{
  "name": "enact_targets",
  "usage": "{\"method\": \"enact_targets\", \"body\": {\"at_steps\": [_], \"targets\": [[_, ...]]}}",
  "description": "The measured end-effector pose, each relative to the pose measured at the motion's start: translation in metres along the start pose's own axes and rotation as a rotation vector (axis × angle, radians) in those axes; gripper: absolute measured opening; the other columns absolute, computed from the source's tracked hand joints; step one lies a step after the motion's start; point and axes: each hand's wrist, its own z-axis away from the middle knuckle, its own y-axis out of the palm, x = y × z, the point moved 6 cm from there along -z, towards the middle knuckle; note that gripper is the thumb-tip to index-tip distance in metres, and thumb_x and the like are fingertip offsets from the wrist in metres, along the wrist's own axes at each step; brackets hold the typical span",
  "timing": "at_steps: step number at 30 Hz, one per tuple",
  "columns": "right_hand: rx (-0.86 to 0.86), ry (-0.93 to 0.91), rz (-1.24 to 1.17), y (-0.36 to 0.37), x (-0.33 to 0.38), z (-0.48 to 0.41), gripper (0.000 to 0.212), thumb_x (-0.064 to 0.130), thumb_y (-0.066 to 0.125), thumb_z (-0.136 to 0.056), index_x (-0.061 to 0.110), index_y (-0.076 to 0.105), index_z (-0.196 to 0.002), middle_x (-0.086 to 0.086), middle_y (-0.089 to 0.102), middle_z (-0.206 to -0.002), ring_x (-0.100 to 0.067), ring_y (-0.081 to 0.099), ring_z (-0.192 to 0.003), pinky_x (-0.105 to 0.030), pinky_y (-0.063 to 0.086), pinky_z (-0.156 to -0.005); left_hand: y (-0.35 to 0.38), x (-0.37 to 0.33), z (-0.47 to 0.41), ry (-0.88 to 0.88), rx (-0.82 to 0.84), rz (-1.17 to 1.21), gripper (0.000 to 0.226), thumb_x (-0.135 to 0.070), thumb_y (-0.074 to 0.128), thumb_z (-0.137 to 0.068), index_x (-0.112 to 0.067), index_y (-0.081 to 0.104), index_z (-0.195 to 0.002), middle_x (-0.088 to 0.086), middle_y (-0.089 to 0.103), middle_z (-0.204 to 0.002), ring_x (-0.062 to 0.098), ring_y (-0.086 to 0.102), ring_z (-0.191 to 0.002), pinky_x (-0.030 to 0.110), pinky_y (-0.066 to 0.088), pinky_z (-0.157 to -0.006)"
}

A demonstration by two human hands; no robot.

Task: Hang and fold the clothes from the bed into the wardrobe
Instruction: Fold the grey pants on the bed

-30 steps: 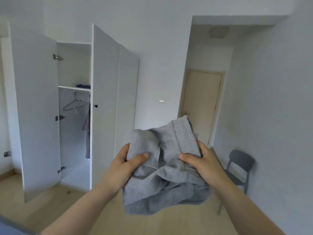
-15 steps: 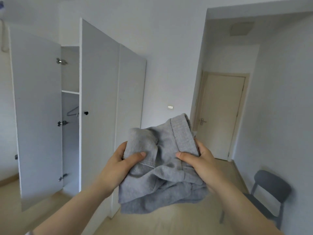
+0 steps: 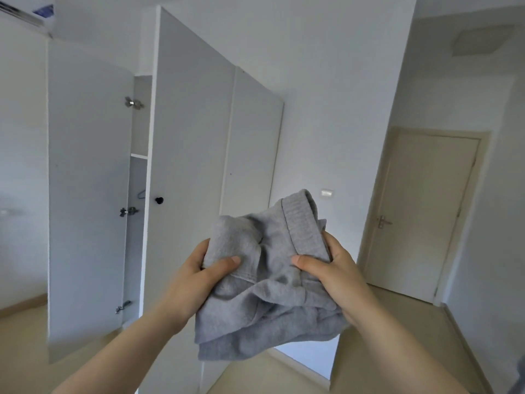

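A bunched grey sweatshirt [image 3: 270,297] hangs in the air in front of me, held by both hands. My left hand [image 3: 196,282] grips its left side with the thumb on top. My right hand [image 3: 335,277] grips its right side just below the ribbed hem. The white wardrobe [image 3: 255,155] stands ahead to the left with two doors swung open, the left door [image 3: 85,194] and the middle door [image 3: 184,166] with a black knob. Through the narrow gap between them a shelf edge [image 3: 139,156] and part of a hanger [image 3: 141,194] show. The bed is out of view.
A beige room door [image 3: 420,217] with a metal handle is shut at the far right. A light switch [image 3: 326,192] is on the white wall. Light wooden floor [image 3: 397,351] runs ahead and to the right. An air conditioner [image 3: 25,12] is at the top left corner.
I have moved closer to the wardrobe and its doors now fill more of the view. The grey chair has left the frame. Both hands keep the same hold on the sweatshirt.
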Motion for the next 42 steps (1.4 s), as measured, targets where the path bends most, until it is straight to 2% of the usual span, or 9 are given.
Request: {"method": "enact_targets", "body": {"at_steps": [3, 6, 13, 20, 24, 29, 32, 38, 42], "targets": [[0.079, 0.000, -0.008, 0.027, -0.023, -0.043, 0.039, 0.026, 0.077, -0.080, 0.046, 0.059, -0.107, 0.030, 0.067, -0.100, 0.007, 0.065, -0.089, -0.008, 0.051, -0.065, -0.023, 0.023, -0.029, -0.018, -0.049, 0.005, 0.046, -0.056, 0.075, -0.059, -0.045, 0.064, -0.102, -0.007, 0.073, -0.102, 0.014, 0.072, -0.091, 0.029, 0.056, -0.073], [0.158, -0.008, -0.031, 0.065, -0.052, -0.090, 0.040, 0.025, 0.076, -0.080, 0.045, 0.057, -0.110, 0.031, 0.066, -0.101, 0.009, 0.065, -0.089, -0.008, 0.050, -0.066, -0.056, 0.047, -0.058, -0.044, -0.124, -0.001, 0.046, -0.054, 0.076, -0.061, -0.042, 0.064, -0.104, -0.004, 0.073, -0.103, 0.016, 0.072, -0.092, 0.032, 0.056, -0.075], [0.419, -0.006, -0.139, 0.171, -0.112, -0.191, 0.037, 0.022, 0.076, -0.081, 0.038, 0.061, -0.111, 0.022, 0.071, -0.101, 0.002, 0.068, -0.089, -0.012, 0.053, -0.066, -0.137, 0.091, -0.104, -0.105, -0.434, -0.104, 0.046, -0.046, 0.076, -0.065, -0.035, 0.064, -0.108, -0.003, 0.074, -0.102, 0.014, 0.072, -0.090, 0.032, 0.055, -0.075], [0.642, -0.091, -0.271, 0.267, -0.117, -0.266, 0.036, 0.018, 0.075, -0.080, 0.037, 0.062, -0.108, 0.023, 0.071, -0.097, 0.004, 0.068, -0.085, -0.008, 0.050, -0.063, -0.202, 0.084, -0.126, -0.120, -0.692, -0.249, 0.049, -0.053, 0.082, -0.062, -0.046, 0.063, -0.106, -0.013, 0.073, -0.098, 0.008, 0.071, -0.086, 0.030, 0.055, -0.074], [0.742, -0.126, -0.322, 0.319, -0.121, -0.283, 0.035, 0.014, 0.074, -0.081, 0.035, 0.064, -0.107, 0.021, 0.072, -0.096, 0.004, 0.068, -0.084, -0.007, 0.048, -0.063, -0.235, 0.085, -0.124, -0.124, -0.806, -0.317, 0.043, -0.052, 0.075, -0.063, -0.050, 0.062, -0.104, -0.017, 0.072, -0.097, 0.004, 0.070, -0.085, 0.028, 0.055, -0.074], [0.854, -0.142, -0.377, 0.394, -0.109, -0.293, 0.040, 0.019, 0.075, -0.081, 0.037, 0.062, -0.114, 0.021, 0.071, -0.101, 0.004, 0.067, -0.089, -0.008, 0.050, -0.066, -0.290, 0.082, -0.113, -0.134, -0.917, -0.351, 0.040, -0.045, 0.078, -0.073, -0.047, 0.061, -0.109, -0.016, 0.073, -0.097, 0.005, 0.070, -0.084, 0.025, 0.055, -0.069], [0.875, -0.171, -0.386, 0.446, -0.100, -0.300, 0.042, 0.022, 0.075, -0.081, 0.038, 0.061, -0.116, 0.021, 0.070, -0.103, 0.005, 0.066, -0.089, -0.007, 0.050, -0.067, -0.339, 0.080, -0.112, -0.130, -0.953, -0.371, 0.041, -0.052, 0.077, -0.064, -0.049, 0.064, -0.103, -0.015, 0.072, -0.096, 0.007, 0.071, -0.085, 0.032, 0.057, -0.074], [0.866, -0.174, -0.410, 0.553, -0.077, -0.332, 0.039, 0.022, 0.076, -0.081, 0.038, 0.061, -0.114, 0.021, 0.071, -0.101, 0.003, 0.066, -0.090, -0.005, 0.047, -0.065, -0.451, 0.061, -0.131, -0.133, -0.933, -0.431, 0.059, -0.062, 0.074, -0.052, -0.048, 0.061, -0.108, -0.017, 0.072, -0.095, 0.003, 0.070, -0.083, 0.024, 0.056, -0.065], [0.796, -0.182, -0.418, 0.620, -0.061, -0.362, 0.038, 0.021, 0.076, -0.081, 0.038, 0.061, -0.112, 0.020, 0.071, -0.100, 0.004, 0.066, -0.088, -0.006, 0.047, -0.065, -0.527, 0.049, -0.160, -0.111, -0.924, -0.470, 0.040, -0.055, 0.073, -0.060, -0.051, 0.063, -0.099, -0.017, 0.072, -0.094, 0.002, 0.069, -0.081, 0.023, 0.055, -0.066]]}}
